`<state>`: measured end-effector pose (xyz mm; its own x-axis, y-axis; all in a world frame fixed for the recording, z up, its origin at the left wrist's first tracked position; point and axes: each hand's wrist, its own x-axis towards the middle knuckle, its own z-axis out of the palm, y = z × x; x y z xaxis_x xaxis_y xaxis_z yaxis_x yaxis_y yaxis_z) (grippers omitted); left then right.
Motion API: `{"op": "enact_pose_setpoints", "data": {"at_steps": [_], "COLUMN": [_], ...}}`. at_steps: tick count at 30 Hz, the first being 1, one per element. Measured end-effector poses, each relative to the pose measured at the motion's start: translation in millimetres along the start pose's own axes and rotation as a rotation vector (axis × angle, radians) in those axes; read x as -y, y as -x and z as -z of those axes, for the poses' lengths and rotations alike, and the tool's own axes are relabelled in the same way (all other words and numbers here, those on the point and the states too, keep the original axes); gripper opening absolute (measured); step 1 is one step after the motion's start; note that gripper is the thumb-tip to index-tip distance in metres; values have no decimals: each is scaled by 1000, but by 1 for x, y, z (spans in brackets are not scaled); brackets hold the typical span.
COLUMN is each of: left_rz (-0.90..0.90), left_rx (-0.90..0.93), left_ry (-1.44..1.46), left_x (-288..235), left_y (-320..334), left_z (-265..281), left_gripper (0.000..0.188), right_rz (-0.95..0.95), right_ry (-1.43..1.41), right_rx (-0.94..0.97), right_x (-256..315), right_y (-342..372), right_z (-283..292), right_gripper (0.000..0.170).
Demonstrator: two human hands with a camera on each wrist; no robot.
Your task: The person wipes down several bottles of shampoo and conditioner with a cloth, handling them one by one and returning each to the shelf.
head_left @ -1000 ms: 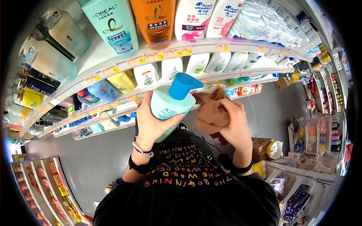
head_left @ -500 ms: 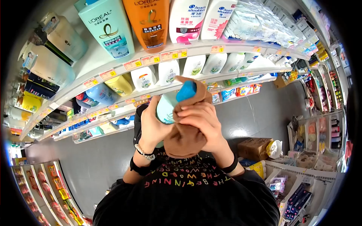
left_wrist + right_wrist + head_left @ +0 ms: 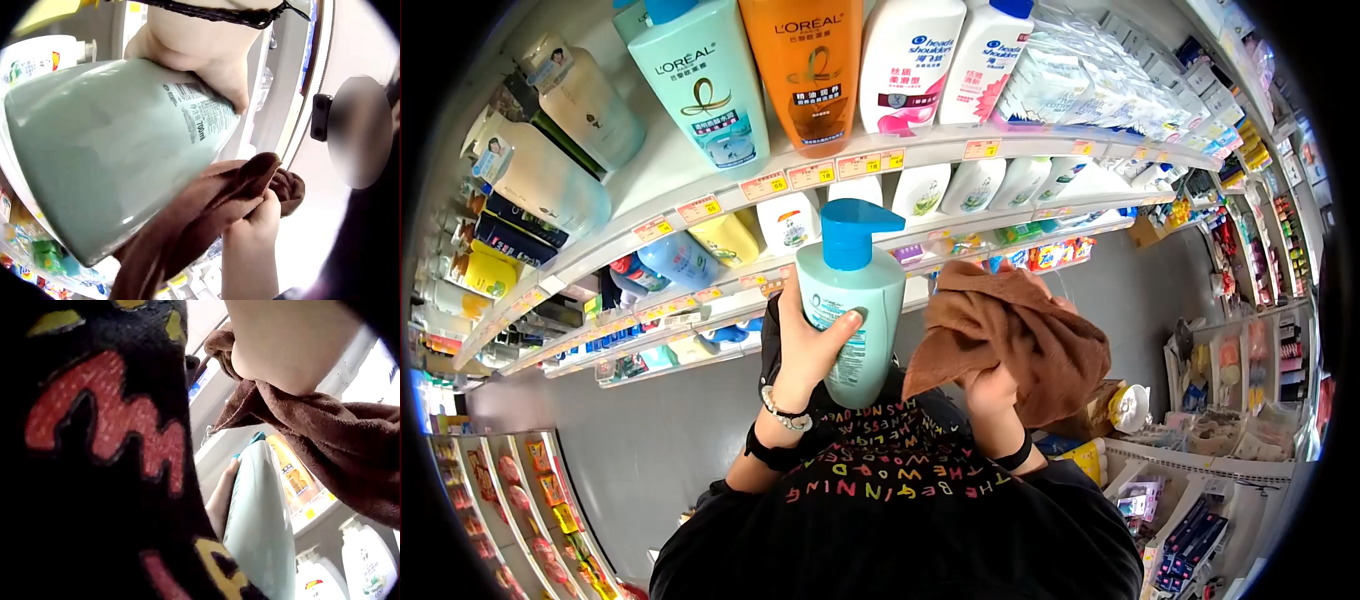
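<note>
A pale green pump bottle (image 3: 862,330) with a blue pump head (image 3: 847,232) stands nearly upright in front of the person's chest. My left hand (image 3: 808,345) grips it round its left side, thumb across the printed label. In the left wrist view the bottle's smooth body (image 3: 106,156) fills much of the picture. To the right, my right hand (image 3: 992,388) holds a bunched brown cloth (image 3: 1020,335), which drapes over most of the fingers and hides them. The cloth (image 3: 337,437) hangs beside the bottle (image 3: 259,519) in the right wrist view.
A shelf edge with price tags (image 3: 812,175) curves ahead, carrying a green L'Oréal bottle (image 3: 705,95), an orange one (image 3: 805,80) and white shampoo bottles (image 3: 910,65). White pump bottles (image 3: 922,190) line the shelf below. A cardboard box (image 3: 1095,410) sits on the floor at right.
The brown cloth was wrapped over the bottle's pump half a second ago. Now my right hand has drawn it away to the right, and the bottle stands more upright in my left hand.
</note>
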<state>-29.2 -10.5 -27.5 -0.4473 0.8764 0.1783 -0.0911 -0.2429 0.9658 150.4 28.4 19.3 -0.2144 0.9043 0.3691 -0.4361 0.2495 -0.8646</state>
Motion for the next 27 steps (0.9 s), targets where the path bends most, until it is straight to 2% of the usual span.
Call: {"op": "enact_pose_setpoints", "data": {"at_steps": [1,3,4,5,7,9,10,11,12,13,14,15,16,17,18,20,21,23,24,25,27], "left_rz": [90,3,6,11,39,-36,-37,-83,-110,-135,-79,-169,-180,-188,-192,35,38,288,346,351,97], "left_rx": [-26,-23,-46,-68,-73,-157,-97,-115,-49,16,141,97,311,528,518,647,639,445,435,432,164], "left_ry": [101,46,120,195,238,208,272,313,389,463,573,438,528,611,610,941,944,892,837,839,435], "left_x": [-1,2,3,5,0,25,16,4,-6,-11,-2,6,-18,-42,-31,-4,-2,-10,-12,-14,-20], "left_y": [1,-2,-5,-8,-15,-21,-24,-23,-26,-27,-28,-33,-37,-41,-41,-40,-39,-39,-38,-35,-29], "left_z": [-4,-12,-16,-19,-16,-5,-2,-5,-6,-5,-3,-8,-15,-20,-24,-31,-32,-33,-26,-23,-19], "left_gripper": [59,56,55,55,60,68,80,90,93,97,95,94,92,91,91,86,86,75,69,69,61], "right_rz": [-4,512,287,325,138,396,599,728,584,467,94,-510,-642,-692,-737,-777,-797,-778,-754,-717,-550], "right_ry": [438,1120,410,624,557,1185,1553,1600,1024,1036,670,-71,-228,-292,-358,-433,-464,-470,-450,-412,-191], "right_rx": [29,533,353,305,208,385,405,541,410,526,521,275,285,345,397,453,469,450,426,405,329], "right_x": [5,9,-27,-32,-50,-55,-55,-35,-38,-48,-103,-84,-74,-69,-63,-55,-54,-56,-59,-63,-80], "right_y": [0,-22,-10,-5,9,0,-4,3,-8,-2,24,36,40,42,44,41,40,38,36,33,27], "right_z": [1,-15,-19,-22,-16,-15,-16,-9,3,17,58,43,41,42,40,35,32,28,30,31,35], "right_gripper": [42,60,76,87,87,71,44,30,29,32,31,43,44,45,46,48,49,51,52,53,58]}}
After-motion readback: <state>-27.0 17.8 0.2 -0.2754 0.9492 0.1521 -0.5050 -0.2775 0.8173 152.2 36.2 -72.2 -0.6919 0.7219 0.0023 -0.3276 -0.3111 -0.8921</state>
